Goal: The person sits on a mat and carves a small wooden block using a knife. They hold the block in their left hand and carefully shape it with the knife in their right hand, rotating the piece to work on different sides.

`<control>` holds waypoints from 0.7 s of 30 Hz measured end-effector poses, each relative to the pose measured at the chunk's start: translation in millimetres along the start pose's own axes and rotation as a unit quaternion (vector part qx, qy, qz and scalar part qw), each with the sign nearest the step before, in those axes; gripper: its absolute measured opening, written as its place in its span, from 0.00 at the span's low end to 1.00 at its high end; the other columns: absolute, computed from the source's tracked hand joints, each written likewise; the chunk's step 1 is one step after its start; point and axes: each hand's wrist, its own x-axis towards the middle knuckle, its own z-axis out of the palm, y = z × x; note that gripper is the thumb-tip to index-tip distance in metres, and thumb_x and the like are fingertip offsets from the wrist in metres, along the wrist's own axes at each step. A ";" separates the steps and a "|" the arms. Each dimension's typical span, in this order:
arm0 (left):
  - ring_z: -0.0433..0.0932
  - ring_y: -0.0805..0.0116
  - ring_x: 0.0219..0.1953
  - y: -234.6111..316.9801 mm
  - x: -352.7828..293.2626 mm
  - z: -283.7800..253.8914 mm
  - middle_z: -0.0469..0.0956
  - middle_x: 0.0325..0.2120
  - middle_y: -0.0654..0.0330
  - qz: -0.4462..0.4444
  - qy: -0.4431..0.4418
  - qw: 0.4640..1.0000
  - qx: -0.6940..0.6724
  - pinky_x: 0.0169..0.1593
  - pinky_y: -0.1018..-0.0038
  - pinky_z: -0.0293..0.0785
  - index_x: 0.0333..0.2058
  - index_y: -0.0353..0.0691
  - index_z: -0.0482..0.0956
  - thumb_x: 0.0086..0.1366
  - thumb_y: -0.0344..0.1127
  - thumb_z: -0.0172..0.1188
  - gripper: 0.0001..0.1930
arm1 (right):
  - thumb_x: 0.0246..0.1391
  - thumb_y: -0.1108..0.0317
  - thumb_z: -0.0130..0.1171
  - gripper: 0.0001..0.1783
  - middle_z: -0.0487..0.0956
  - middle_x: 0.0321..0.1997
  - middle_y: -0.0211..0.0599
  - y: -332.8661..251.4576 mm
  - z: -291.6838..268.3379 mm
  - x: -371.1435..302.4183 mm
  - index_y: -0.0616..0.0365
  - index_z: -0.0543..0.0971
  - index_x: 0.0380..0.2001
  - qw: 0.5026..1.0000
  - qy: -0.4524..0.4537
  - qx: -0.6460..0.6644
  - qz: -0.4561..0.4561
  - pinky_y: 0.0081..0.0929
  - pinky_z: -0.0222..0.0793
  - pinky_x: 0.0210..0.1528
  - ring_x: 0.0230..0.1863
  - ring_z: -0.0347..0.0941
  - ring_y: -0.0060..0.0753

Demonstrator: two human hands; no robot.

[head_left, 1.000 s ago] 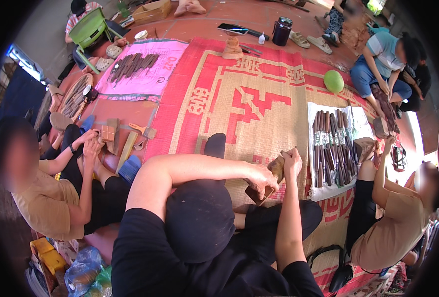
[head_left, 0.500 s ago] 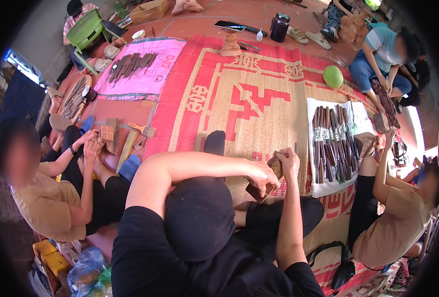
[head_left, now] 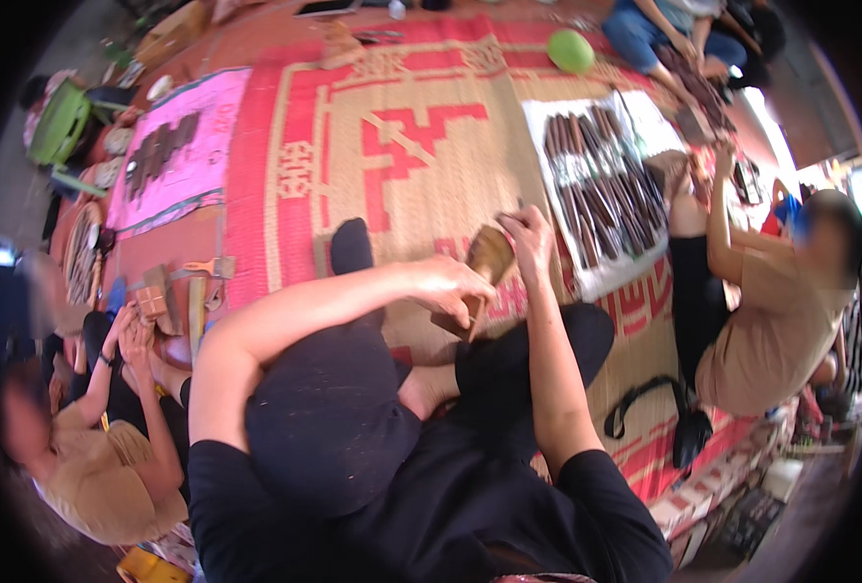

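My left hand (head_left: 453,287) is closed on a brown wooden block (head_left: 453,323), its fingers over the top and near edge. Just beyond those fingers, a rounded, lighter brown wooden piece (head_left: 490,255) stands up; whether it is joined to the block I cannot tell. My right hand (head_left: 531,236) is beside this piece on its right, with fingers pinched together. Something small and dark shows at its fingertips, too blurred to name. Both hands are above the patterned mat (head_left: 339,175), in front of my bent knee (head_left: 324,428).
Rows of dark-handled carving tools (head_left: 606,189) lie on a white cloth (head_left: 538,126) to the right. More tools (head_left: 162,151) rest on a pink cloth (head_left: 222,92) at left. A green ball (head_left: 571,51) sits far off. Co-workers sit on both sides; a black bag (head_left: 691,437) lies at right.
The whole view has swung, so the mat and people appear further left and higher. My right hand has drawn slightly away from the wooden piece; my left keeps its grip on the block.
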 end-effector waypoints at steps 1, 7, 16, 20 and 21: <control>0.77 0.56 0.42 1.3 -2.6 3.4 0.77 0.37 0.56 -0.004 0.013 1.000 -0.004 0.42 0.62 0.71 0.43 0.45 0.73 0.47 0.39 0.65 0.22 | 0.40 0.66 0.69 0.11 0.77 0.22 0.37 0.0 3.2 -13.3 0.60 0.79 0.26 0.996 -0.035 0.083 -0.005 0.26 0.69 0.32 0.28 0.72 0.23; 0.77 0.58 0.40 12.7 2.7 -1.0 0.78 0.34 0.58 -0.074 0.024 0.996 -0.046 0.42 0.64 0.71 0.41 0.47 0.75 0.49 0.38 0.65 0.18 | 0.39 0.60 0.68 0.14 0.80 0.26 0.45 3.2 20.2 -26.7 0.59 0.79 0.24 0.994 -0.023 -0.096 0.038 0.33 0.70 0.37 0.32 0.77 0.41; 0.76 0.56 0.43 16.7 -6.6 -7.7 0.77 0.37 0.54 -0.063 0.013 0.995 -0.078 0.45 0.65 0.70 0.41 0.43 0.74 0.50 0.34 0.64 0.18 | 0.42 0.66 0.67 0.11 0.79 0.25 0.40 37.4 12.3 -24.9 0.62 0.77 0.24 0.988 0.009 0.138 0.066 0.28 0.69 0.34 0.29 0.75 0.31; 0.76 0.56 0.43 17.1 -3.1 -6.9 0.77 0.35 0.53 -0.093 0.003 0.993 -0.075 0.45 0.65 0.70 0.42 0.43 0.73 0.50 0.35 0.64 0.19 | 0.42 0.64 0.67 0.11 0.78 0.23 0.39 14.5 14.0 -37.7 0.59 0.77 0.24 0.998 -0.007 0.023 0.058 0.33 0.68 0.35 0.29 0.75 0.36; 0.76 0.56 0.43 17.8 -1.5 -7.7 0.77 0.35 0.53 -0.096 0.016 0.991 -0.090 0.45 0.65 0.70 0.42 0.43 0.73 0.50 0.35 0.64 0.19 | 0.41 0.63 0.67 0.12 0.78 0.24 0.41 7.3 14.2 -37.0 0.59 0.76 0.24 0.999 0.001 -0.012 0.053 0.36 0.68 0.35 0.29 0.75 0.39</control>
